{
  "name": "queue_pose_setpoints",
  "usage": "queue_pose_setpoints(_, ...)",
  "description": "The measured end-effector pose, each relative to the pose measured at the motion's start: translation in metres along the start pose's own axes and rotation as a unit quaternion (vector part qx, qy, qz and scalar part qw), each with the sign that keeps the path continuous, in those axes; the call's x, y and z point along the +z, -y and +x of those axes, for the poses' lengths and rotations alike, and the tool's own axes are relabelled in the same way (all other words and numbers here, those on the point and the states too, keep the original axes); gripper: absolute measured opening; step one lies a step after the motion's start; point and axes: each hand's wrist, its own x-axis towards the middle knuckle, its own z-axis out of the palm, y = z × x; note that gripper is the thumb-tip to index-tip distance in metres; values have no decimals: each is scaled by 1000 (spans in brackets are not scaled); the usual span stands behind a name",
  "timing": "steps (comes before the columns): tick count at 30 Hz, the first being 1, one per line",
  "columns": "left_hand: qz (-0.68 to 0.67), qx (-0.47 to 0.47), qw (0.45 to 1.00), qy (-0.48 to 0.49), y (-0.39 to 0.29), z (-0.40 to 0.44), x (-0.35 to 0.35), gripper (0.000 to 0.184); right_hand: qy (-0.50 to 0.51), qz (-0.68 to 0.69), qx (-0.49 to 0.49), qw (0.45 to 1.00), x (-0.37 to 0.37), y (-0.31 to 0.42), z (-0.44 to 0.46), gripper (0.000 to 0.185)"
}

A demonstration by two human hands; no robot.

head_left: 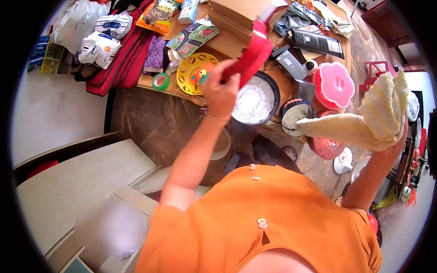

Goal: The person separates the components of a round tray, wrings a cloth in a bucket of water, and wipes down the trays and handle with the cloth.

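My left hand (pixel 221 91) is closed around a glossy red curved object (pixel 251 57) with a ribbed, pale end. I cannot make out its kind. It is held up in front of the table, over a yellow basket (pixel 184 75) and a round dark-rimmed pan-like dish (pixel 256 98) with a pale inside. On my right, a cream terry cloth (pixel 339 125) hangs folded over my right hand (pixel 400 136), which it mostly covers. The fingers there are hidden behind the cloth.
The table holds an open cardboard box (pixel 232 20), a pink flower-shaped lid (pixel 334 85), a green tape roll (pixel 160 81) and black boxes (pixel 291 63). Red folded fabric (pixel 123 59) and packaged goods (pixel 100 49) lie at left. A white cabinet (pixel 86 177) stands near my left side.
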Motion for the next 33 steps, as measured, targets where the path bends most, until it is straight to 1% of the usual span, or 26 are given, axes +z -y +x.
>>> queue_pose_setpoints(1,-14,29,999,-12,6,-9,14,27,10,-19,6,1000,-9,3,0,40)
queue_pose_setpoints(2,3,11,1000,-7,9,-19,24,26,-23,-52,-20,998,-15,6,1,41)
queue_pose_setpoints(4,-34,-29,999,17,23,-40,42,27,-87,-119,-72,986,-19,9,2,43)
queue_pose_setpoints(6,-44,-46,997,52,45,-62,57,28,-113,-154,-97,977,-25,13,-1,43)
queue_pose_setpoints(7,-56,-4,998,41,53,-70,66,29,-124,-166,-106,973,-28,15,-5,43)
queue_pose_setpoints(9,-60,-12,996,72,65,-85,77,26,-139,-180,-121,966,-33,18,-12,43)
queue_pose_setpoints(12,-50,-44,993,96,73,-106,94,22,-154,-198,-132,959,-38,23,-18,42)
queue_pose_setpoints(13,-31,-31,996,76,71,-114,101,24,-156,-199,-133,958,-40,24,-17,42)
queue_pose_setpoints(14,-22,-42,995,87,71,-123,104,24,-155,-201,-132,958,-39,24,-17,42)
queue_pose_setpoints(16,-65,-118,984,116,83,-149,113,26,-156,-205,-133,957,-40,26,-15,42)
queue_pose_setpoints(17,-88,-122,979,134,94,-160,117,26,-155,-206,-132,957,-41,27,-13,42)
queue_pose_setpoints(24,-37,-150,980,127,110,-190,123,20,-146,-214,-119,958,-39,17,1,42)
queue_pose_setpoints(27,3,-202,967,155,121,-200,108,16,-143,-218,-112,959,-37,14,10,42)
queue_pose_setpoints(28,-2,-284,948,144,126,-207,102,15,-142,-220,-112,959,-37,13,13,42)
queue_pose_setpoints(30,13,-360,924,127,149,-227,94,15,-139,-222,-115,958,-33,11,15,42)
queue_pose_setpoints(32,14,-403,906,129,169,-241,86,17,-138,-227,-114,957,-28,8,14,42)
queue_pose_setpoints(33,-35,-477,868,132,165,-233,79,17,-136,-226,-114,958,-27,6,15,42)
